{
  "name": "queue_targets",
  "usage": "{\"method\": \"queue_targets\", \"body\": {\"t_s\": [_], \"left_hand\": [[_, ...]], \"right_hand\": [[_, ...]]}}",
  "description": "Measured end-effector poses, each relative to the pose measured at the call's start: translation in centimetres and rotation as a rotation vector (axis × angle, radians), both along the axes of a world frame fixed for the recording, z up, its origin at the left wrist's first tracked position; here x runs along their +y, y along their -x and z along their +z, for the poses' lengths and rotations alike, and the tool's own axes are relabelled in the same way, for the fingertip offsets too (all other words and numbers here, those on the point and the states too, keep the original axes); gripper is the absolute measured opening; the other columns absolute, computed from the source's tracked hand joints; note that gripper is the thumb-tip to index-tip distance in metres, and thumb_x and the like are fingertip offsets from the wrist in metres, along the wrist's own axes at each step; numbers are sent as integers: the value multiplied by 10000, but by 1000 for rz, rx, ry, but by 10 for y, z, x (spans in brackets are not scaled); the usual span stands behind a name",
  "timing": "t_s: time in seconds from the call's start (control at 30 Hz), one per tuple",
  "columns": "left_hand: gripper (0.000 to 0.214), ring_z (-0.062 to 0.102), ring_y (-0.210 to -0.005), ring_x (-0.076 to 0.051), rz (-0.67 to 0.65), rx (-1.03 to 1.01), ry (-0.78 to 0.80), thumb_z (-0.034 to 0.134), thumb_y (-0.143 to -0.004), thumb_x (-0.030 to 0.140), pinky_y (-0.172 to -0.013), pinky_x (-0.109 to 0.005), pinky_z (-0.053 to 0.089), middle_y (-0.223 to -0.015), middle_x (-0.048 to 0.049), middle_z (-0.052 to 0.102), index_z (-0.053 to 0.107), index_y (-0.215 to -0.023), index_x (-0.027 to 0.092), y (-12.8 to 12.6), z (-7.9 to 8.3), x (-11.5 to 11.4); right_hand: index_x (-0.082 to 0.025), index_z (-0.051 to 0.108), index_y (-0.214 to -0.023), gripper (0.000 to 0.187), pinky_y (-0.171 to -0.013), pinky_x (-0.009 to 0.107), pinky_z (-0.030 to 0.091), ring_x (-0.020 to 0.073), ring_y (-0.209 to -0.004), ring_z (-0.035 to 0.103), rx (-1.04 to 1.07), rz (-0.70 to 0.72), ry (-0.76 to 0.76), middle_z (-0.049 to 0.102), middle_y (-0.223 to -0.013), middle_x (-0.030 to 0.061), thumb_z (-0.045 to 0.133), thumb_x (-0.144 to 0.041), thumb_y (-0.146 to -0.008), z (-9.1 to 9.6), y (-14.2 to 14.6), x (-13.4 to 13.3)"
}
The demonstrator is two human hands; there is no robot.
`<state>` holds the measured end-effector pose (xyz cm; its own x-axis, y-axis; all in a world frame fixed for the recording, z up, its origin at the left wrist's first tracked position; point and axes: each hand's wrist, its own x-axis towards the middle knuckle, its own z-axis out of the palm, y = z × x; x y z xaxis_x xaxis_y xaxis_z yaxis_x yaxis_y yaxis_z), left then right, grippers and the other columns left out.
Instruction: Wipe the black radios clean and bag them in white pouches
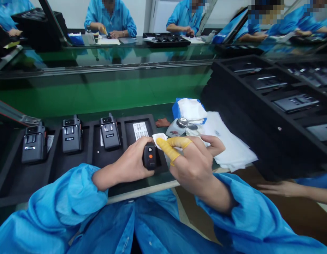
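Note:
My left hand is closed around a black handheld radio, whose narrow end with an orange button faces me. In my right hand, yellow finger cots cover two fingers, and a folded white wipe is pinched at their tips. The wipe is beside the radio's upper right edge; whether it touches cannot be made out. Left of my hands, a black tray holds more such radios: one nearest, one in the middle and one at the far left. A white label lies in the right-hand compartment.
A blue box of white wipes, a dispenser bottle with a metal top and white sheets lie to the right. Stacked black trays rise beyond them. A co-worker's hand reaches in at right; several people work across the bench.

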<state>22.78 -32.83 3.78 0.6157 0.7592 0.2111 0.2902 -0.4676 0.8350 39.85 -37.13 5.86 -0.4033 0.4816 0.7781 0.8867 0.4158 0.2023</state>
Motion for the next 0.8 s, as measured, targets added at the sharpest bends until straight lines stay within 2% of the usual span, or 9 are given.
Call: {"method": "queue_targets", "body": {"t_s": [0.1, 0.17, 0.33, 0.53, 0.63, 0.8], "left_hand": [[477, 602, -904, -205, -22, -39, -63, 648, -645, 184, -795, -355, 512, -1005, -42, 577, 419, -1062, 214, 0, -4, 0], [443, 597, -916, -210, -36, -71, -108, 649, -659, 194, -809, -367, 509, -1002, -48, 568, 426, -1041, 214, 0, -7, 1], [474, 601, -913, -210, -15, -36, -65, 655, -641, 194, -804, -356, 510, -998, -44, 570, 417, -1050, 217, 0, -5, 0], [483, 594, -835, -188, -15, 5, -42, 625, -605, 135, -739, -337, 516, -962, -30, 562, 407, -1028, 219, 0, -1, -2], [474, 599, -899, -214, -35, -27, -74, 623, -636, 163, -788, -369, 518, -1005, -56, 560, 414, -1059, 208, 0, -5, -1], [443, 597, -940, -230, -77, -28, -56, 649, -650, 204, -827, -399, 514, -1009, -60, 548, 427, -1033, 217, 1, -7, 1]], "right_hand": [[-206, 632, -689, 292, -879, 362, 273, 123, -812, 524, 41, 81, 40, 628, -798, -5, 438, -9, -782, 1, 3, -3], [-208, 634, -709, 314, -880, 367, 273, 121, -805, 529, 39, 143, 63, 631, -790, -11, 412, -6, -802, 2, 6, -6], [-200, 634, -717, 288, -879, 362, 275, 117, -787, 532, -23, 110, 76, 642, -777, -9, 445, 1, -800, 0, 1, -10], [-187, 620, -665, 264, -813, 361, 309, 139, -782, 518, 93, 45, 36, 627, -784, 21, 469, 17, -738, -4, -8, -4], [-201, 667, -737, 297, -814, 371, 297, 140, -797, 513, 126, 115, 50, 634, -804, 20, 449, 0, -764, -2, -2, -3], [-269, 709, -820, 387, -857, 369, 259, 114, -799, 507, 62, 214, 178, 648, -805, -29, 419, -15, -804, 0, 7, -2]]}}
